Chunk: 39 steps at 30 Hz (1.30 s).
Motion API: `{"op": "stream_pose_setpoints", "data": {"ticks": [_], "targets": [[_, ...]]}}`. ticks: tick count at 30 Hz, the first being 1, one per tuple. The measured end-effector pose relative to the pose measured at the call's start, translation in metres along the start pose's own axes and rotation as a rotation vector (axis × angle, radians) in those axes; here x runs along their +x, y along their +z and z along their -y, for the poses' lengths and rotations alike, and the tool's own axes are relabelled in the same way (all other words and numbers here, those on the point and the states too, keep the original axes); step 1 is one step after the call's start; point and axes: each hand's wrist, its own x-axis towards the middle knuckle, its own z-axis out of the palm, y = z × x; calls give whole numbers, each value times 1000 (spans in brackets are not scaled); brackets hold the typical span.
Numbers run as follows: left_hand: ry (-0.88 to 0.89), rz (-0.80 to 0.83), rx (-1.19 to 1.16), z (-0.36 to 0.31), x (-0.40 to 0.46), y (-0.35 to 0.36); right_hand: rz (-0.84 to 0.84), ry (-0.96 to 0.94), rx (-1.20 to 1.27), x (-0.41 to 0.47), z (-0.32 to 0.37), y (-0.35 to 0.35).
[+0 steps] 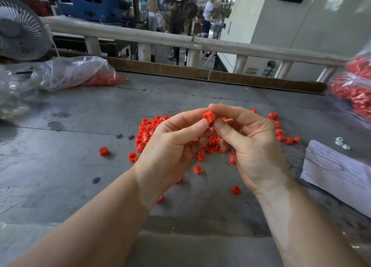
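Two hands [170,144] [253,146], one fan [19,28], one paper [337,170]

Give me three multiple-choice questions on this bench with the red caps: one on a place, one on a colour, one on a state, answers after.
1. Where does the white paper sheet lie?
A. on the right side of the table
B. under the fan
C. inside a bag

2. What colour are the loose caps on the table?
A. blue
B. red
C. white

3. How is the raised cap held?
A. it lies free on the table
B. it balances on an open palm
C. it is pinched between fingers of both hands

Answers:
1 A, the sheet lies flat near the right edge.
2 B, the whole pile is red.
3 C, fingers of the left hand and the right hand meet on it above the pile.
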Motion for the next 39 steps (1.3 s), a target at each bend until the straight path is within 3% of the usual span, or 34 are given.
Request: {"op": "stream_pose_setpoints", "data": {"ticks": [9,15,31,39], "targets": [[168,-41,96,4,0,2,39,31,73,0,3,-1],[222,-52,155,6,1,1,-48,28,46,0,5,1],[283,-145,455,7,-1,2,-65,130,2,0,5,-1],[286,-104,470,7,0,2,-41,183,22,2,4,-1]]}}
